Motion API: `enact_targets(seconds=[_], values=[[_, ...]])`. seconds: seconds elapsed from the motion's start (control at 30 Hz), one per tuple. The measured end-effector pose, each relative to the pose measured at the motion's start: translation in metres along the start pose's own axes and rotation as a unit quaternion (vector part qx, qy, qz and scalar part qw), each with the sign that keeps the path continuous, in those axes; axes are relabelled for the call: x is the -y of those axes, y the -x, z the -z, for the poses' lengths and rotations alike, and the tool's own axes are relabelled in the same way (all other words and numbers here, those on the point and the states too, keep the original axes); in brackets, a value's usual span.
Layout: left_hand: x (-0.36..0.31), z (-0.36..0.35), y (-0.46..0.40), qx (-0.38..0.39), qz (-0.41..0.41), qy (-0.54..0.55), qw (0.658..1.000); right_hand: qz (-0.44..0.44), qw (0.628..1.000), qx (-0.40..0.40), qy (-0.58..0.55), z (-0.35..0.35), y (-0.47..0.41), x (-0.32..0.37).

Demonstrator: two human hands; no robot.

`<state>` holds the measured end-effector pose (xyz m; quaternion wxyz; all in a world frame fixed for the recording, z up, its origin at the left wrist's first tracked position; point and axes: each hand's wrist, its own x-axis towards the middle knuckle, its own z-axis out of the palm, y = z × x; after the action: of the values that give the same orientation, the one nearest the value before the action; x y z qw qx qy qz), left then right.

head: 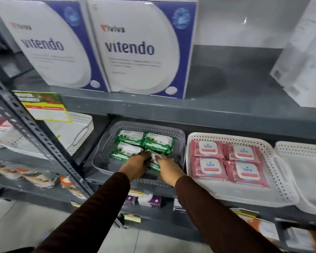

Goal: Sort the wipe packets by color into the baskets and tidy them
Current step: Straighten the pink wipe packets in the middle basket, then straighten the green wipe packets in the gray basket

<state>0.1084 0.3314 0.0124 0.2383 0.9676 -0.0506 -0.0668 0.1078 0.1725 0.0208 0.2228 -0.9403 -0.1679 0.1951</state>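
Observation:
A grey perforated basket [106, 141] on the middle shelf holds several green wipe packets [158, 142]. Both my hands reach into its front right part. My left hand [135, 166] and my right hand [169, 168] grip the same green packet [153, 159], which is mostly hidden between them. To the right, a white perforated basket [274, 161] holds several pink wipe packets [209, 166] laid flat in two rows.
Another white basket [299, 161] stands at the far right, and one [80, 128] at the left behind a slotted grey upright [35, 128]. Large white and blue boxes [135, 48] fill the shelf above. Small products line the lower shelf [148, 199].

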Motion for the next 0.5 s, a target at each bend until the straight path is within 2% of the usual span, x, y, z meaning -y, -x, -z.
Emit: enact_targets(seconds=[0.1,0.3,0.4,0.47,0.5], values=[[0.016,0.000,-0.009,0.000,-0.035,-0.012,0.999,0.010,0.998,-0.015,0.054,-0.007,-0.027,-0.006],[0.006,-0.004,-0.017,0.004,-0.059,-0.034,0.998,0.024,0.998,-0.021,0.049,0.000,-0.027,-0.019],[0.020,0.003,-0.019,-0.007,-0.026,0.027,0.999,0.021,0.999,-0.017,0.029,-0.004,-0.021,-0.022],[0.039,0.012,-0.022,-0.034,-0.008,-0.001,0.999,0.008,1.000,-0.002,-0.005,-0.002,-0.024,-0.023],[0.051,0.015,-0.025,-0.032,-0.007,-0.050,0.998,-0.002,1.000,0.005,-0.019,-0.001,-0.027,-0.021]])
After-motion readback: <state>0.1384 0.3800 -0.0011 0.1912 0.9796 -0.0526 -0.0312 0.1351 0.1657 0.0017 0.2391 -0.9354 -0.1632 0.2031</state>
